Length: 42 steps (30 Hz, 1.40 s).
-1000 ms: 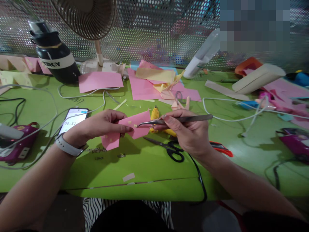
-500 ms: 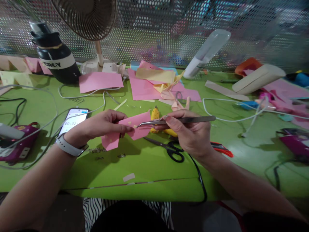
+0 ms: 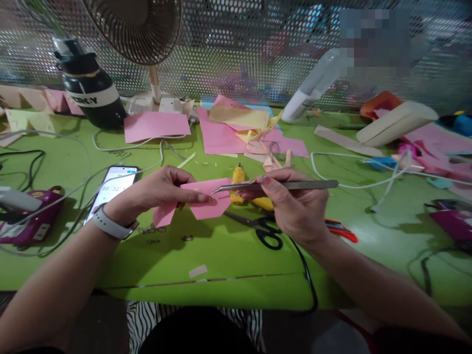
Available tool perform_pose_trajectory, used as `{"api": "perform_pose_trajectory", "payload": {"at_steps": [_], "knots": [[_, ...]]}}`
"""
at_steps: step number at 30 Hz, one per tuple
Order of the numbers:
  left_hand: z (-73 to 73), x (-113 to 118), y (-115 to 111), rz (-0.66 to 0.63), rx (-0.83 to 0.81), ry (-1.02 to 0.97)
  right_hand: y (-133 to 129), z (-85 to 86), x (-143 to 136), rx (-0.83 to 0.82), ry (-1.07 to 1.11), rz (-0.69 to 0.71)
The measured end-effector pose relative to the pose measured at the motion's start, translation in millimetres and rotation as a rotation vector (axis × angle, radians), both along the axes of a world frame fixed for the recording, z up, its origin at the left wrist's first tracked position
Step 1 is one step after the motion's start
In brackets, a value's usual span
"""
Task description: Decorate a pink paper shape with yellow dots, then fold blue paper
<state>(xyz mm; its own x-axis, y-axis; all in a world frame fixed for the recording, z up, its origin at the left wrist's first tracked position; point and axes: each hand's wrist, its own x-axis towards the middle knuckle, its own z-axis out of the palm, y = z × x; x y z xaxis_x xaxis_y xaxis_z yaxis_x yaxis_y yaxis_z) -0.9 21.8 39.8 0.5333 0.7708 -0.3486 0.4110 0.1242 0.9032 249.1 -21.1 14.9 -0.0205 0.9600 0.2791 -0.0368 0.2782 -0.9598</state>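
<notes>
One pink card, head view: hung above the green table, between both hands.
Left hand: pinched the pink card, thumb uppermost.
Right hand: pinched tweezers; bent tip over the pink card, by the left thumb; contact could not be told.
Glue gun: yellow, beyond the hands, partly hidden.
Scissors: on the table, near the right hand.
Phone: beside the left wrist, timer lit.

hands: 2 (a pair) | tweezers: 1 | phone: 1 | fan: 1
</notes>
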Motion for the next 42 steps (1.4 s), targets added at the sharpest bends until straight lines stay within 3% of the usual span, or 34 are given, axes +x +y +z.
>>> {"api": "perform_pose_trajectory", "payload": {"at_steps": [10,18,29,42], "knots": [[4.0,3,-1,-0.008,0.025,-0.012,0,-3.4,-1,-0.029,0.041,0.027],[1.5,2,1,-0.099,-0.034,-0.103,3,-7.8,-2,-0.056,0.032,0.028],[-3.2,2,1,-0.111,-0.059,-0.101,1,-12.8,-3,-0.056,0.062,0.152],[-8.8,7,-1,-0.128,-0.032,-0.089,3,-15.3,-4,-0.045,0.113,0.153]]}}
